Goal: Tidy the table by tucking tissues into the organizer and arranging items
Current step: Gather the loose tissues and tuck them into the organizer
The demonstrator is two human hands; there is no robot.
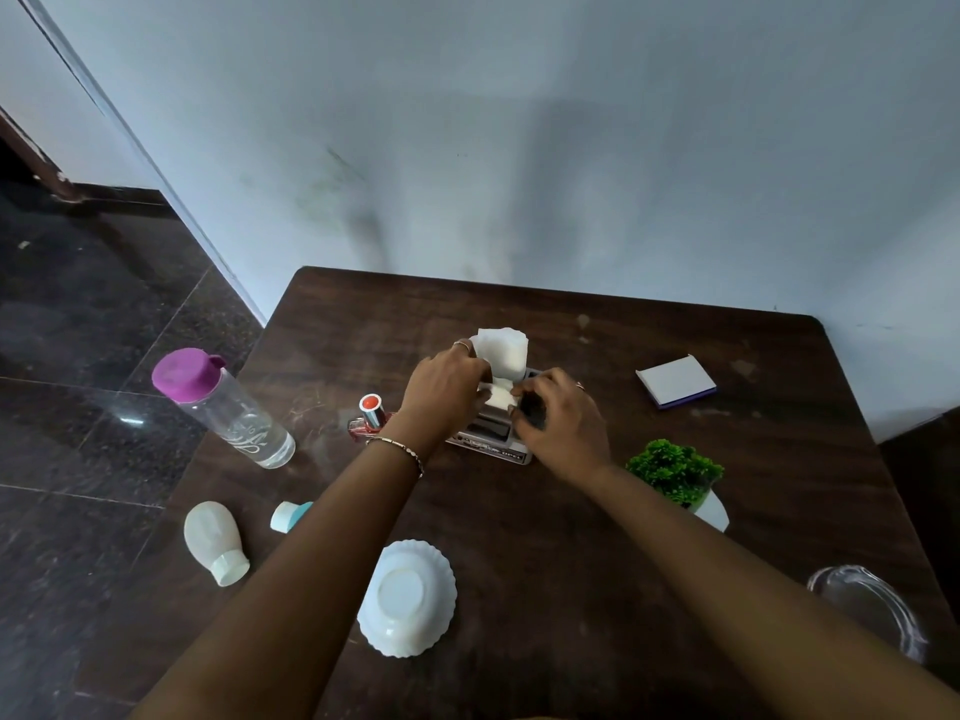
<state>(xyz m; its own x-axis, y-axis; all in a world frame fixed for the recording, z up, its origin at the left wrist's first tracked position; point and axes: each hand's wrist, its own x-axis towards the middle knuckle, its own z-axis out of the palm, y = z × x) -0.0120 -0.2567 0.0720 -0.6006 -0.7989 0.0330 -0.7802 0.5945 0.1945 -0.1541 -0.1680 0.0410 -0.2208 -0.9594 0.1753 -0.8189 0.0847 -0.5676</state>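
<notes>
A small white organizer (493, 449) stands at the middle of the dark wooden table (571, 563). White tissues (503, 350) stick up from its far end. My left hand (441, 392) and my right hand (561, 423) meet over the organizer, and the fingers of both pinch a folded piece of tissue (500, 394) just above its slot. My hands hide most of the organizer's top.
A clear bottle with a purple cap (223, 407) stands at the left edge. A red-capped perfume bottle (371, 415), a white squeeze bottle (215, 543), a teal tube (291, 516), an upturned white bowl (408, 597), a potted plant (678, 472), a notepad (675, 381) and a glass dish (872, 610) lie around.
</notes>
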